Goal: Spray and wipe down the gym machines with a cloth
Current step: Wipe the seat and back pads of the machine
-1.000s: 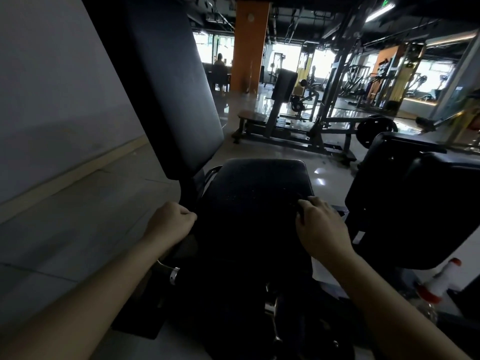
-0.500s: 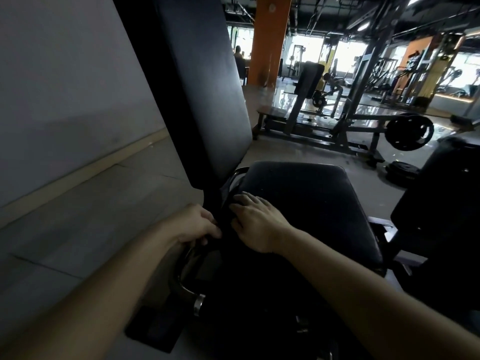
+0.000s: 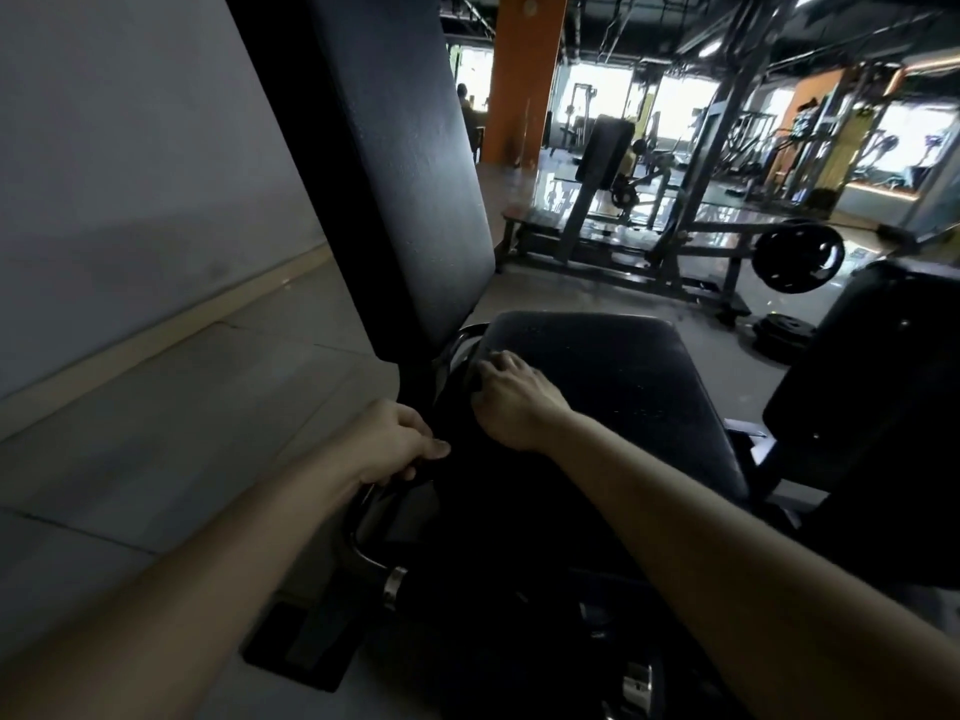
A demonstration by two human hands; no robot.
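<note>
1. Black vinyl covers the seat pad [image 3: 623, 387] at the centre of the head view. Its tall backrest [image 3: 415, 174] rises tilted from the pad's left end toward the upper left of the frame.
2. At lower centre-left, the left grip [image 3: 395, 444] is clenched round a curved metal bar [image 3: 363, 532] just beside the seat's left edge, with the thumb on top.
3. The right grip [image 3: 511, 394] rests on the seat pad's left corner, close under the backrest, knuckles up and fingers bent. That corner is too dark to tell whether the grip is grasping a cloth or only pressing on the pad.
4. A grey wall [image 3: 130, 174] fills the left of the frame above a pale tiled floor [image 3: 156, 433].
5. At top centre stands an orange pillar [image 3: 524, 70]. To its right, a weight plate [image 3: 797, 257] hangs on a rack.
6. Another black pad [image 3: 883, 407] sits at the right edge, apart from the seat.
</note>
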